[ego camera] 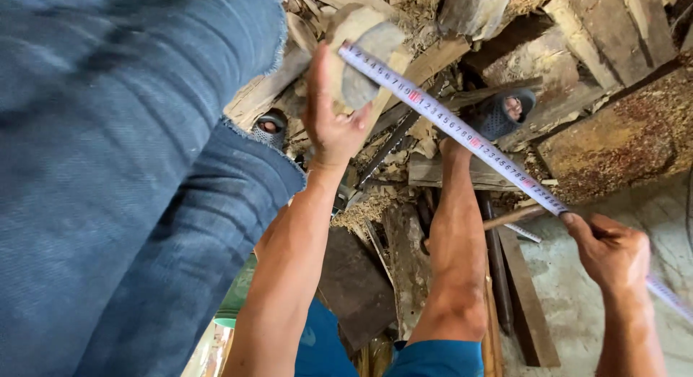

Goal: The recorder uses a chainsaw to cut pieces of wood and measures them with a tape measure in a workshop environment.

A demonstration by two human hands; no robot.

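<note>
1. The floor (577, 305) at lower right is pale grey concrete, dusty; above it lies a heap of rough planks (606, 30), offcuts and sawdust, brown and splintery.
2. A denim leg (108, 182) fills the left side, coarse blue weave with a frayed hem. A bare leg (455, 261) runs up the middle to a foot in a grey perforated shoe (505, 113); a second such shoe (268, 128) shows by the hem.
3. The log (364, 55) is a short, thick round piece of pale wood with a greyish cut end facing the camera, held up at top centre above the heap. Its long axis seems to run away from the camera, though how far it reaches is hidden.
4. The tape (469, 139) is a thin white band with printed marks, drawn taut. Its long axis runs diagonally from the log's cut end at upper left down to the lower right edge.
5. The left hand (332, 117) is wrapped around the log from below, thumb pressing the tape's end against the cut face.
6. The right hand (610, 250) is closed on the tape, pinching it between thumb and fingers.
</note>
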